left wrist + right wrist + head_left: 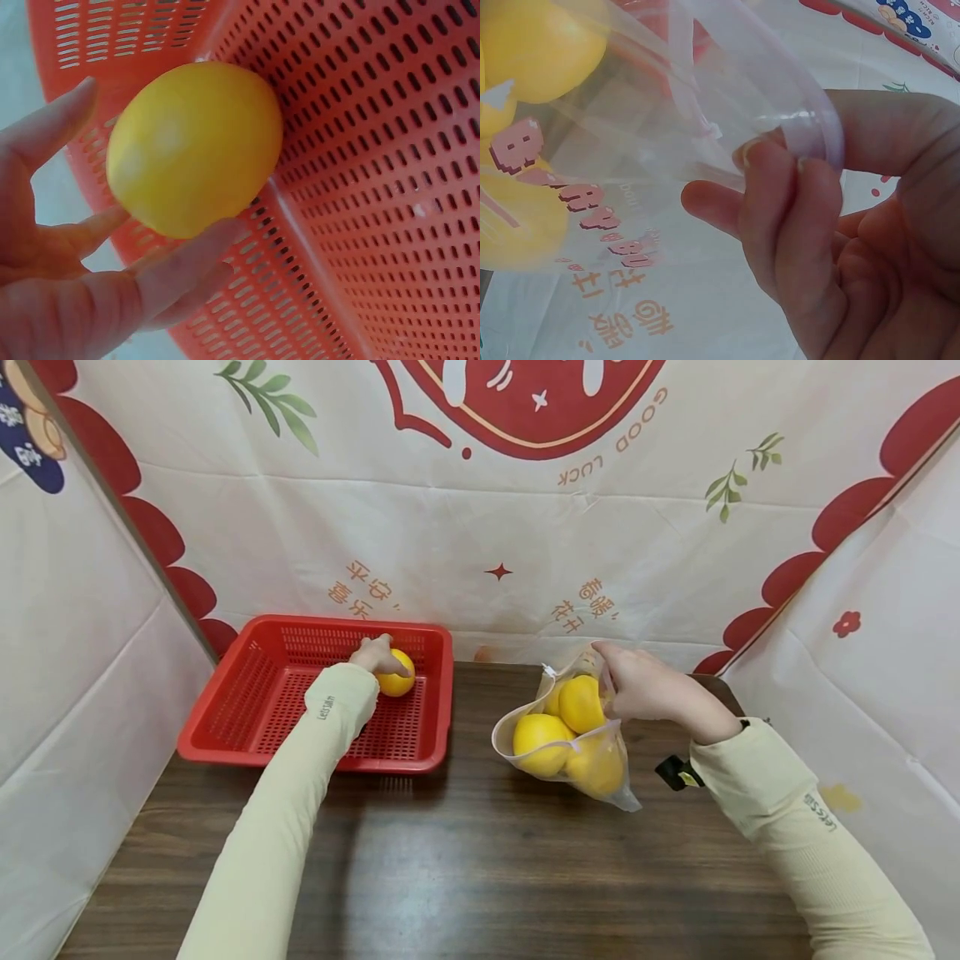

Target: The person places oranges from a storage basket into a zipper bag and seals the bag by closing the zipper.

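Printed cloth backdrop [480, 527] reads "GOOD LUCK" upside down. Red basket [247, 693] sits left on the table; left hand [372, 654] cups a lemon [397, 675] inside it. Right hand [637, 685] pinches the lemon bag [570, 735] rim, sleeve [787, 793] marked "LetsSlim".

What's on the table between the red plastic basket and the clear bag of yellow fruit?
Nothing: in the head view only bare dark wooden table separates the red plastic basket from the clear bag.

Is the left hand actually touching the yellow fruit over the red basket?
Touching. The left wrist view shows the left hand with its fingers against the underside of the yellow fruit, in front of the red basket.
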`<action>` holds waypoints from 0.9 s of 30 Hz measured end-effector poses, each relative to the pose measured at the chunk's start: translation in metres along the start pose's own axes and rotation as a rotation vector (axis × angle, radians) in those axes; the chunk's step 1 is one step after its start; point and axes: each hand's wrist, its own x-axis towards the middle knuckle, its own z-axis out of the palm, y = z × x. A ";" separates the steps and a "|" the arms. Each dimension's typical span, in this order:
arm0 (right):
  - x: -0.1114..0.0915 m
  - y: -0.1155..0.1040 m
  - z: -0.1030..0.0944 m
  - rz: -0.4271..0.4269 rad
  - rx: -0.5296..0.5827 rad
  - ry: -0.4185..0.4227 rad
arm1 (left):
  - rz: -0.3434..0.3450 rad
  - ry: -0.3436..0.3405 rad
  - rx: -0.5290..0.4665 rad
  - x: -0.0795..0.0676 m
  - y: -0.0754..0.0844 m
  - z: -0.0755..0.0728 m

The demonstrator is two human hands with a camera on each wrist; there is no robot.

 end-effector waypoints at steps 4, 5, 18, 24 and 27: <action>0.001 0.001 0.000 0.009 0.000 -0.012 | 0.010 0.026 0.015 0.003 -0.001 0.005; 0.001 0.000 -0.001 0.010 -0.004 -0.012 | 0.015 0.040 0.014 0.004 -0.002 0.006; 0.001 0.001 0.001 0.016 -0.016 -0.006 | 0.073 0.074 0.054 0.018 -0.009 0.019; 0.000 0.000 0.002 0.018 -0.023 -0.003 | 0.090 0.098 0.059 0.018 -0.009 0.020; 0.000 0.001 0.002 0.015 -0.020 -0.004 | 0.090 0.104 0.050 0.017 -0.008 0.018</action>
